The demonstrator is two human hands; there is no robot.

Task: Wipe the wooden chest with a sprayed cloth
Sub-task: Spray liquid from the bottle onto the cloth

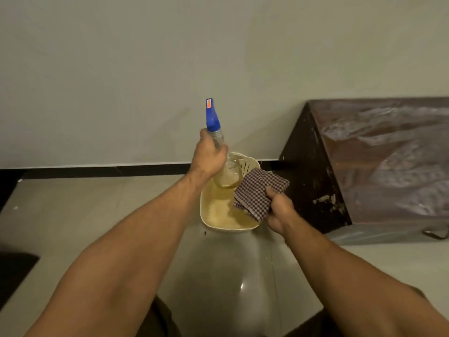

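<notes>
Glossy pale tiled floor [97,215] — wooden chest [379,166] against the wall [170,57].

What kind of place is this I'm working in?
Likely a plain room in a home: glossy pale floor tiles, a bare painted wall with a dark skirting strip, and the wooden chest standing beside it. The left hand grips a spray bottle, the right hand a checked cloth.

One head-worn camera looks forward and down from close above the cream perforated plastic basket [246,164]. It faces the plain grey wall [145,69] behind the basket, with the dark wooden chest [364,154] to its right.
</notes>
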